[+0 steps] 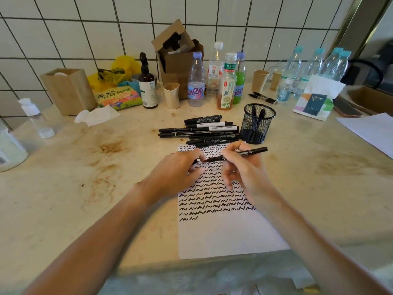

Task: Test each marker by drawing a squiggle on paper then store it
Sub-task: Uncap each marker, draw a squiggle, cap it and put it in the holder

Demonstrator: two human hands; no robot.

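Note:
A white sheet of paper point(223, 237) lies on the counter, its upper part filled with rows of black squiggles. Over it my right hand point(240, 167) grips a black marker point(253, 151) held nearly level, its tip end pointing left. My left hand point(176, 169) pinches a small black cap point(195, 161) right at that tip; whether the cap is on the tip or just off it is unclear. Behind the paper lies a pile of several black markers point(202, 132). To its right stands a black mesh pen cup point(257, 124) with two markers in it.
Along the tiled wall stand several plastic bottles point(196, 81), a brown pump bottle point(147, 86), paper cups point(171, 95), a cardboard box point(178, 58) and a wooden box point(68, 90). A tissue pack point(316, 101) and another white sheet point(370, 130) lie at right.

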